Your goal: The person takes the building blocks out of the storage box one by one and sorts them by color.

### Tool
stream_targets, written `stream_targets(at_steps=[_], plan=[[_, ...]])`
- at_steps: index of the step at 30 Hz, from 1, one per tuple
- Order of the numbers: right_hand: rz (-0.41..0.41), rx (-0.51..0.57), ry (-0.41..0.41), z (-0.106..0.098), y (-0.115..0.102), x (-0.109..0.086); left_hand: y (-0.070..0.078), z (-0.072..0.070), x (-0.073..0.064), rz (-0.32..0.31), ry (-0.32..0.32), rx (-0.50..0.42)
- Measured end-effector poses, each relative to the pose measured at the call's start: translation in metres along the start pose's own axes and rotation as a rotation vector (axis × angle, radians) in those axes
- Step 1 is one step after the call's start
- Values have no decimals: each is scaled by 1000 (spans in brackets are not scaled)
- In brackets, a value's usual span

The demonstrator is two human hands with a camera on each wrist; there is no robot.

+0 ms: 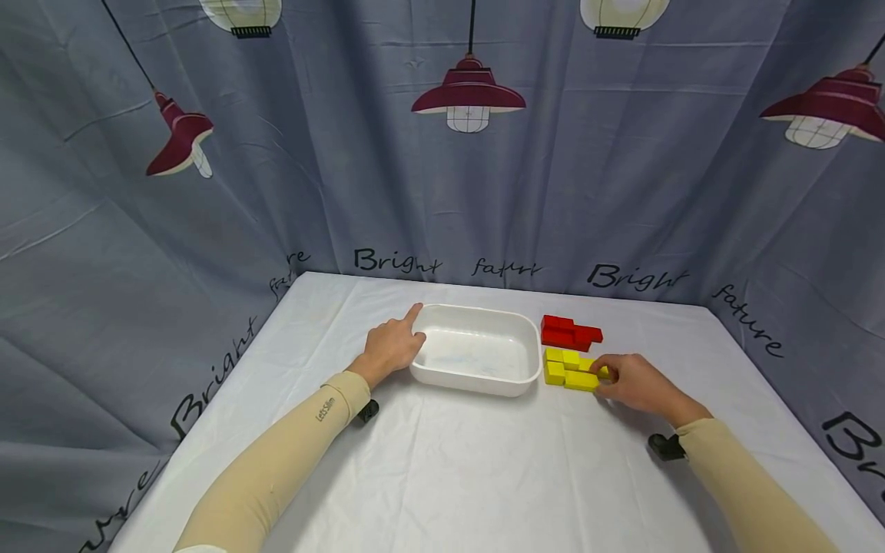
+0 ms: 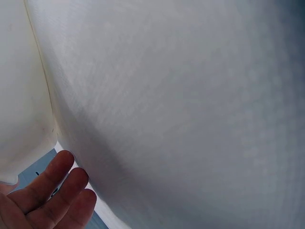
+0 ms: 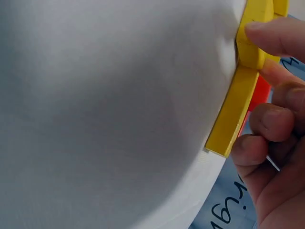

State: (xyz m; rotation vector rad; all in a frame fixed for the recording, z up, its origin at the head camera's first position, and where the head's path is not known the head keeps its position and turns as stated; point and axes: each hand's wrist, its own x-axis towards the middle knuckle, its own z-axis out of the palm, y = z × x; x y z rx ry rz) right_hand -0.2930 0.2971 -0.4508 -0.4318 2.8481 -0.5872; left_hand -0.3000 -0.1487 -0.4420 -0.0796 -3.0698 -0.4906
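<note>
A white rectangular basin (image 1: pixel 477 382) stands on the table. At its left side is my left hand (image 1: pixel 390 347), index finger straight along the rim and thumb over the edge. In the left wrist view, three other fingers (image 2: pixel 71 191) lie loosely bent outside the basin wall. To the right of the basin, several yellow blocks (image 1: pixel 555 373) sit close together. My right hand (image 1: pixel 636 384) pinches a yellow block (image 3: pixel 248 56) at the group's right end between thumb and index finger; its other fingers curl beside a longer yellow block (image 3: pixel 231 112).
Several red blocks (image 1: pixel 558 333) lie together just behind the yellow ones, near the basin's right rim. A white cloth covers the table (image 1: pixel 470 468). A grey printed curtain (image 1: pixel 477 200) hangs around its back and sides.
</note>
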Motion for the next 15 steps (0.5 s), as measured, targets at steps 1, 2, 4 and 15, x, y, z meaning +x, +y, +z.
stream_targets(at_steps=[1,2,4,15], plan=[[0,-2,12,1,0,-1,0,0,0,1,0,0],[3,-1,21,2,-1,-2,1,0,0,1,1,1],[3,3,35,3,-2,-4,1,1,0,2,-5,2],[-128,-56,165,-6,-28,-11,-8,-9,-4,29,2,21]])
